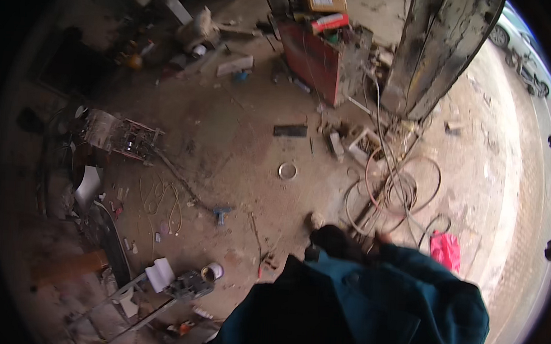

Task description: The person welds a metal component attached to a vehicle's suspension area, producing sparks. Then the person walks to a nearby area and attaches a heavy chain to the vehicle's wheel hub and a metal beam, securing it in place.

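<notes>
"Dusty workshop floor point(227, 138) all round. How's the grip?"

"Right hand point(379, 240) shows dimly at the end of its teal sleeve point(429, 267); I can't tell whether its fingers are apart or together. The left hand is out of sight."

"What's nearest?"

"Coiled hose point(401, 192), just beyond that hand. I'd expect bendy, springy loops, light singly, heavier bundled, gritty rather than slippery. Gather several loops together."

"Farther off?"

"Pink bag point(446, 251) to its right; red cabinet point(309, 61) well beyond."
</notes>
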A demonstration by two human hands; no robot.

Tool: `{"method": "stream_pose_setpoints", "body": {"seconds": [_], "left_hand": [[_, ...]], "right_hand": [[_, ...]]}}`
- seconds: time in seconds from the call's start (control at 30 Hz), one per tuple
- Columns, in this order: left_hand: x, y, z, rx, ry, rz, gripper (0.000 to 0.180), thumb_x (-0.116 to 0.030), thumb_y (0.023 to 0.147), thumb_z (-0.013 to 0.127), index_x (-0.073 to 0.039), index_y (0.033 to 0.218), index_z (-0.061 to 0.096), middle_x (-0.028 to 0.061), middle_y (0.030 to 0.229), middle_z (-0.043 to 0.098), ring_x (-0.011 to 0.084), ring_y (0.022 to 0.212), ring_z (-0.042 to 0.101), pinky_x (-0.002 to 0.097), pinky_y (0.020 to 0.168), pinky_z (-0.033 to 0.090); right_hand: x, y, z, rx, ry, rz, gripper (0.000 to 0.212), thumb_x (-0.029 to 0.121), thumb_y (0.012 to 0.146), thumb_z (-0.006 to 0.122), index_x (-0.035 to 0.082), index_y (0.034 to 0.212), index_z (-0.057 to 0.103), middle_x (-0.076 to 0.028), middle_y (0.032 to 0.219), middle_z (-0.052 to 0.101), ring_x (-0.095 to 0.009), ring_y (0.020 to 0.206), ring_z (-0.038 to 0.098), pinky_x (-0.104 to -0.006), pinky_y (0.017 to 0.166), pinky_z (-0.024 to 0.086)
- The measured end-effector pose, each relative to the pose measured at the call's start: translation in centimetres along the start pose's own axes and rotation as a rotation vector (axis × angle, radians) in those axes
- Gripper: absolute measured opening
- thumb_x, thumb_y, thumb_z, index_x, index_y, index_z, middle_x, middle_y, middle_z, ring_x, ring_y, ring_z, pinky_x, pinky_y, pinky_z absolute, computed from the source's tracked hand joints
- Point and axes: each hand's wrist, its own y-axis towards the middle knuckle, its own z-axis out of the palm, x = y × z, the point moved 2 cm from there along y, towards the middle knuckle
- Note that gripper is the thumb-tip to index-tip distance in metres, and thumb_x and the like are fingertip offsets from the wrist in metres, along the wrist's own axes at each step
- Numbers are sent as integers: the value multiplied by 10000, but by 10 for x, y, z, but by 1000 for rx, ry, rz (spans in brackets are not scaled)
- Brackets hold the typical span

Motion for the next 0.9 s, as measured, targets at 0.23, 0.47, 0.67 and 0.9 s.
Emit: {"method": "stream_pose_setpoints", "body": {"seconds": [0.23,0.47,0.67,0.9], "left_hand": [[-69,126,-105,47,0,-10,393,-423,948,668,-36,978,735,170,902,748,315,871,732,455,777,566],[-187,302,-213,70,27,112,413,-435,942,666,-32,990,739,184,912,749,328,885,734,456,792,567],[-317,438,-343,17,16,217,431,-446,936,664,-28,1001,743,196,920,749,339,897,736,457,805,568],[-459,585,-442,21,80,271,452,-459,930,662,-23,1013,746,209,929,750,352,911,738,459,820,569]], "right_hand": [[287,325,-34,-12,601,220,555,517,1066,528,-1,1019,721,-59,873,723,-148,748,658,-334,660,517],[382,459,-108,-180,652,335,621,611,1032,528,46,1244,673,-61,1098,718,-210,1001,674,-378,833,525],[348,534,-161,-352,911,574,545,658,990,530,125,1037,632,-13,973,665,-191,848,598,-445,766,465],[327,718,-214,-581,980,633,768,693,983,511,36,1365,622,-95,1299,676,-244,1206,618,-450,972,472]]}}
